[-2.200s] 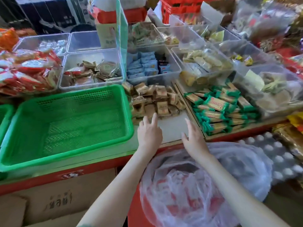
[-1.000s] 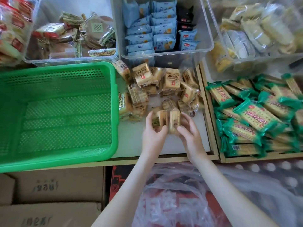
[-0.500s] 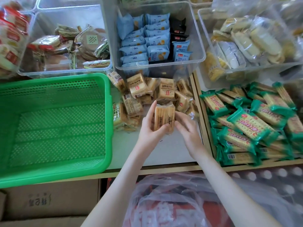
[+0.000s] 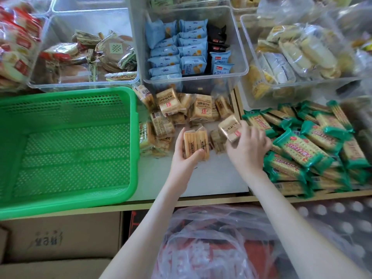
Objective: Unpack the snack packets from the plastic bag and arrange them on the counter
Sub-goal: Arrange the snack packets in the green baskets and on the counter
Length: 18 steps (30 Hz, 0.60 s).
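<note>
Over the white counter (image 4: 213, 178), I see the left hand (image 4: 184, 160) curled round one light, slippery clear-wrapped tan biscuit packet (image 4: 196, 144) and the right hand (image 4: 248, 151) clasping a second tan packet (image 4: 229, 127); I'd hold their flat sides gently, as biscuits probably crack.

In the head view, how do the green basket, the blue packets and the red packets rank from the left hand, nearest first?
1. green basket, beside the left hand, on its left.
2. blue packets, in the clear bin behind.
3. red packets, far corner at the back left.
</note>
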Motion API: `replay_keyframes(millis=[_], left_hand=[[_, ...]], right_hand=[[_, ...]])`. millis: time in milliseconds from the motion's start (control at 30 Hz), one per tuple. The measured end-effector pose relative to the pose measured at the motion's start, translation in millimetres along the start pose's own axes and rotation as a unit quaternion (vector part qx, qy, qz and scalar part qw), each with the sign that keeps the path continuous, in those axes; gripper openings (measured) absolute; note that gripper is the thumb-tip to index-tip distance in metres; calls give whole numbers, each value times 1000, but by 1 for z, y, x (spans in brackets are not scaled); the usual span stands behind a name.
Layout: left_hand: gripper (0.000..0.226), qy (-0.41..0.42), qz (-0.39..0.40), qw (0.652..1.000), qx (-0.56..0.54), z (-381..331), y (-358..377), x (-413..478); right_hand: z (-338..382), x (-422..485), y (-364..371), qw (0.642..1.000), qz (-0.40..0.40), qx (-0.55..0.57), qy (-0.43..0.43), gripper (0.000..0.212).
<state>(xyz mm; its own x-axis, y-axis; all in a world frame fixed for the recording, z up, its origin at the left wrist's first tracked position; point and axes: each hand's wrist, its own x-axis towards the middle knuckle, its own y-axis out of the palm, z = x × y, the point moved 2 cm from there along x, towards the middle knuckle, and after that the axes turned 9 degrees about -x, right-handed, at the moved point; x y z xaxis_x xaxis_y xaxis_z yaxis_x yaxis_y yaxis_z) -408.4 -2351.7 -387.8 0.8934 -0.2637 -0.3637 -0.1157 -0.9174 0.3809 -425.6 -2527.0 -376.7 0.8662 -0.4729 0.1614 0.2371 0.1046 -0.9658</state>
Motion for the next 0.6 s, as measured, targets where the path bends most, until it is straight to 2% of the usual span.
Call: replay_keyframes(millis=[100, 133, 200, 233, 267, 400, 500, 600], left_hand=[[67, -29, 46, 998, -30, 2, 13, -16], [70, -35, 58, 997, -41, 3, 19, -23], [74, -42, 76, 994, -66, 3, 28, -38], [74, -40, 85, 993, -77, 1, 30, -46], [72, -37, 98, 991, -86, -1, 32, -56], [62, -19, 153, 984, -88, -15, 20, -101], [66, -5, 178, 980, -85, -28, -9, -146], [66, 2, 175, 980, -91, -45, -59, -200]], right_hand=[[-9, -37, -31, 980, 52, 159, 104, 59], [-10, -49, -41, 961, 81, 235, 124, 58], [-6, -73, -60, 893, 146, 391, 167, 55], [-3, -84, -68, 865, 164, 441, 178, 54], [1, -95, -75, 851, 167, 465, 177, 53], [22, -144, -100, 851, 134, 485, 149, 38], [47, -191, -121, 868, 100, 472, 116, 33], [87, -246, -135, 866, 97, 486, 69, 52]])
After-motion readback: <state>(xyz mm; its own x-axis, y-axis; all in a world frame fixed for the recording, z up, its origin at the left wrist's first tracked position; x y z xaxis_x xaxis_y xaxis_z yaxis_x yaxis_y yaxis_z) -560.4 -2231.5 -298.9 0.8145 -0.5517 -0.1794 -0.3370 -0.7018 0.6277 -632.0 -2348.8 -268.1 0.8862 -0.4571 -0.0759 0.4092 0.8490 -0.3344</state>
